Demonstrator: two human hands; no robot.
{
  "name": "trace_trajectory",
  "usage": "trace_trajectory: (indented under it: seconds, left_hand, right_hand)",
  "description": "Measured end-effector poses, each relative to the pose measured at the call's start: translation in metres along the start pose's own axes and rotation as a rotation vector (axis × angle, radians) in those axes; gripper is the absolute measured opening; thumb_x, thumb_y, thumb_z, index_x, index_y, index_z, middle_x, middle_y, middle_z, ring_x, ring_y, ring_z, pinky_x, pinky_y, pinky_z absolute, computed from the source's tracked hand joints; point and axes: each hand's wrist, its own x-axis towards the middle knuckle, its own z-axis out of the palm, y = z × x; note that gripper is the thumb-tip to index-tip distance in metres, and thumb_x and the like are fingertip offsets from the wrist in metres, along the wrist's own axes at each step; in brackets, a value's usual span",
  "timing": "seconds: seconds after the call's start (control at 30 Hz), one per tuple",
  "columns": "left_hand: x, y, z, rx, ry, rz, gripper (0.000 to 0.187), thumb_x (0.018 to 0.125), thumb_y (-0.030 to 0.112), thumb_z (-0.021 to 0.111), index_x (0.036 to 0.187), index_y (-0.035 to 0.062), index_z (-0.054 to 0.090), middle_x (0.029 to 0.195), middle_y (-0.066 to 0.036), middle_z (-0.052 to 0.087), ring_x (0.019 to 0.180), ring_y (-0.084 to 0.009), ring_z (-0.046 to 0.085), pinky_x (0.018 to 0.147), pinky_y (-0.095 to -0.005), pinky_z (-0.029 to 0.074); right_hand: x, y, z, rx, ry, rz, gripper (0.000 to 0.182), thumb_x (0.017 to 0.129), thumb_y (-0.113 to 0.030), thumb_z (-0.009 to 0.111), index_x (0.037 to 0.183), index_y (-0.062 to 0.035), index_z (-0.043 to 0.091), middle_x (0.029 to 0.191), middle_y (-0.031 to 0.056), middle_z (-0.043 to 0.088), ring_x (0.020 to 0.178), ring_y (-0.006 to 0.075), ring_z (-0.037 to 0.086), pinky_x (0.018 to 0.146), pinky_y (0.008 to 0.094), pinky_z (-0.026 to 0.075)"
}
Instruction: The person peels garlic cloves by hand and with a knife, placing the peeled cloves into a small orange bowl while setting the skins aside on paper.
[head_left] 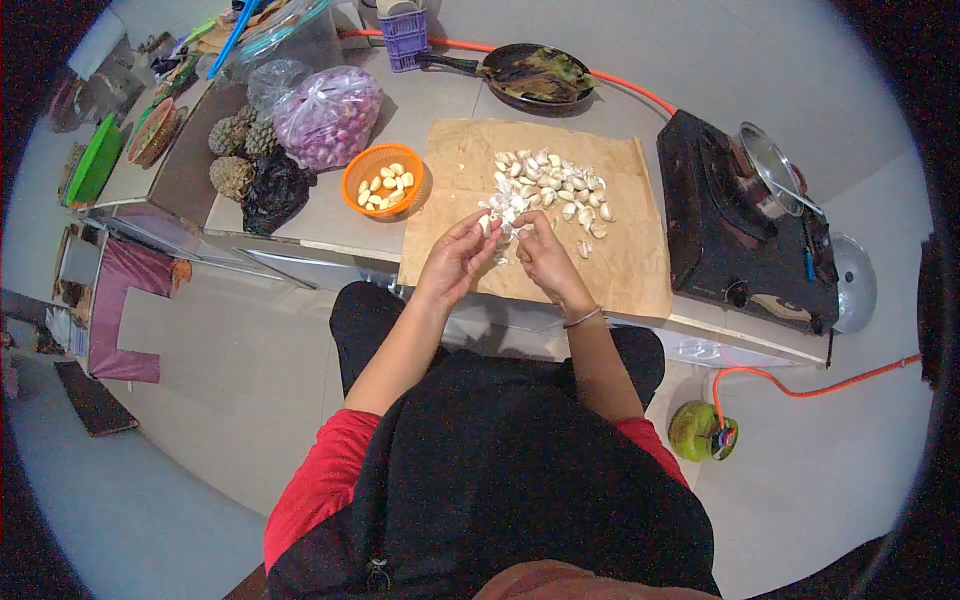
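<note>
Between the thumb and fingers of my left hand (458,255) is a pale garlic clove (485,226). Just to its right, my right hand (547,260) has its fingers pinched together; what they hold, if anything, is too small to make out. Both hands are over the near part of a brown paper sheet (620,265). Loose unpeeled garlic cloves (568,186) lie spread on the paper beyond my hands, with white skins (508,204) beside my fingertips. An orange basket (417,188) holding several peeled cloves stands left of the paper.
A bag of shallots (328,118), a black plastic bag (275,195) and spiky brown fruits (232,177) are at the left. Behind the paper sits a pan (538,78) with dark leaves. A black stove (715,215) with a pot (768,170) stands right; a green gas cylinder (690,431) is below.
</note>
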Motion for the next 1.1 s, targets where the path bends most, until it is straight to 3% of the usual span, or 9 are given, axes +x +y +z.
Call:
trace_trajectory:
  seconds: [0.07,0.17,0.37,0.47,0.6,0.7,0.9,1.0,1.1]
  left_hand:
    - [0.0,-0.002,-0.002,0.011,0.003,0.005,0.032,0.093,0.011,0.05,0.123,-0.0015,0.05,0.109,-0.011,0.06,0.1,-0.0153,0.06,0.085,-0.0218,0.052]
    - [0.0,-0.003,-0.003,0.002,-0.017,0.012,0.031,0.094,0.013,0.05,0.122,-0.001,0.051,0.107,-0.009,0.061,0.099,-0.0136,0.06,0.085,-0.0214,0.052]
    - [0.008,-0.012,-0.018,0.023,-0.096,0.016,0.032,0.093,0.018,0.052,0.119,-0.0004,0.051,0.113,-0.009,0.058,0.105,-0.0165,0.057,0.092,-0.0252,0.048]
    - [0.008,-0.012,-0.019,0.025,-0.082,0.029,0.032,0.094,0.019,0.051,0.119,-0.0004,0.052,0.113,-0.009,0.058,0.105,-0.0157,0.057,0.09,-0.025,0.049]
    - [0.004,-0.011,-0.011,-0.011,-0.001,0.025,0.031,0.095,0.021,0.049,0.118,0.0006,0.052,0.111,-0.009,0.059,0.101,-0.0142,0.058,0.087,-0.0243,0.05]
    - [0.006,-0.011,-0.016,0.092,-0.072,0.049,0.028,0.096,0.022,0.048,0.115,0.0029,0.053,0.106,-0.009,0.062,0.095,-0.0132,0.061,0.083,-0.024,0.051]
    - [-0.002,-0.001,0.001,0.39,0.05,0.144,0.022,0.097,0.019,0.046,0.112,0.0031,0.049,0.106,-0.01,0.062,0.087,-0.0114,0.06,0.076,-0.0202,0.049]
    - [-0.001,0.0,-0.003,0.405,0.029,0.154,0.022,0.098,0.019,0.044,0.113,0.003,0.046,0.108,-0.014,0.062,0.085,-0.0127,0.061,0.074,-0.02,0.05]
    - [0.001,0.0,-0.004,0.209,-0.014,0.118,0.023,0.099,0.021,0.041,0.113,0.0022,0.043,0.114,-0.02,0.059,0.093,-0.0174,0.061,0.077,-0.0223,0.051]
  right_hand:
    - [-0.013,-0.033,-0.001,0.131,-0.146,0.063,0.021,0.098,-0.025,0.038,0.117,-0.0172,0.042,0.064,-0.0051,0.034,0.048,0.0025,0.027,0.039,0.0173,0.021]
    - [-0.02,-0.041,0.005,0.226,-0.205,0.053,0.022,0.098,-0.026,0.039,0.119,-0.0175,0.041,0.065,-0.0055,0.034,0.047,0.0024,0.026,0.039,0.0172,0.021]
    - [-0.016,-0.03,0.021,0.17,-0.184,0.001,0.024,0.099,-0.026,0.038,0.121,-0.0167,0.041,0.065,-0.0047,0.035,0.047,0.0018,0.027,0.039,0.0164,0.021]
    - [-0.02,-0.041,0.011,0.405,-0.252,0.169,0.026,0.099,-0.027,0.039,0.122,-0.0171,0.041,0.065,-0.0046,0.036,0.047,0.0016,0.028,0.039,0.0161,0.022]
    - [-0.022,-0.043,0.008,0.326,-0.165,0.115,0.029,0.097,-0.029,0.041,0.124,-0.0165,0.041,0.065,-0.0063,0.037,0.047,0.0031,0.029,0.039,0.0183,0.022]
    - [-0.021,-0.041,0.008,0.245,-0.184,0.121,0.03,0.097,-0.027,0.04,0.125,-0.0167,0.041,0.063,-0.0069,0.035,0.047,0.0031,0.029,0.039,0.0182,0.021]
    - [-0.016,-0.039,-0.001,0.132,-0.17,0.077,0.032,0.098,-0.025,0.039,0.128,-0.0167,0.041,0.063,-0.0069,0.033,0.048,0.0025,0.028,0.039,0.0175,0.021]
    - [-0.014,-0.035,-0.003,0.157,-0.147,0.043,0.033,0.099,-0.025,0.038,0.13,-0.0165,0.039,0.063,-0.006,0.034,0.044,0.0013,0.027,0.037,0.0163,0.021]
    - [-0.019,-0.04,0.003,0.108,-0.187,0.01,0.033,0.099,-0.023,0.038,0.131,-0.0162,0.038,0.064,-0.0055,0.035,0.045,0.0019,0.028,0.039,0.0168,0.022]
